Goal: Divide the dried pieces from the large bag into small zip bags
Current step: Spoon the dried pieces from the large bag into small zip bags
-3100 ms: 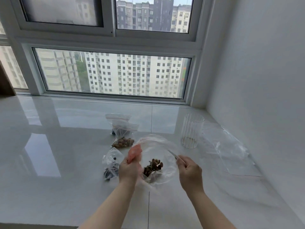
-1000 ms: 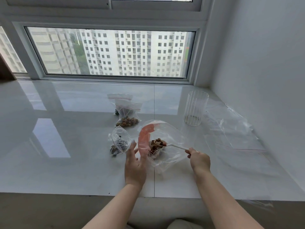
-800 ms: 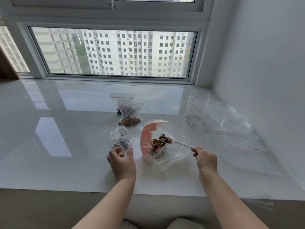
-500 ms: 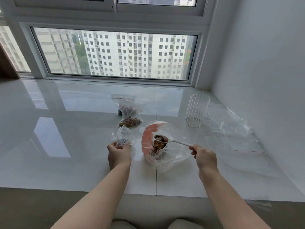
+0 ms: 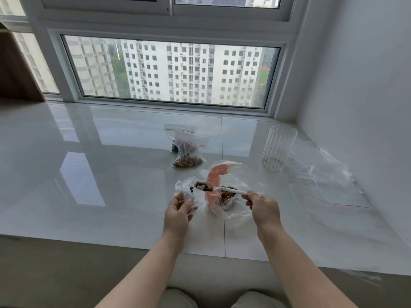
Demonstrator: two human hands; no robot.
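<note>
The large clear bag (image 5: 239, 181) with a pink strip at its mouth stands open on the white sill, dried brown pieces (image 5: 225, 195) inside. My right hand (image 5: 263, 207) pinches the handle of a white plastic spoon (image 5: 222, 189) loaded with dried pieces; its bowl hangs over the mouth of a small zip bag (image 5: 189, 192). My left hand (image 5: 179, 211) grips that small bag from below and holds it open. A few dark pieces lie inside it.
Two more small zip bags (image 5: 188, 150) with dried pieces lie behind, toward the window. A ribbed clear glass (image 5: 278, 147) stands at the right, beside flat empty plastic bags (image 5: 324, 176) along the wall. The sill's front edge (image 5: 133, 245) runs just below my wrists.
My left hand let go of the large bag's rim and took hold of the small zip bag. My right hand lifted the loaded spoon out of the large bag and moved it left.
</note>
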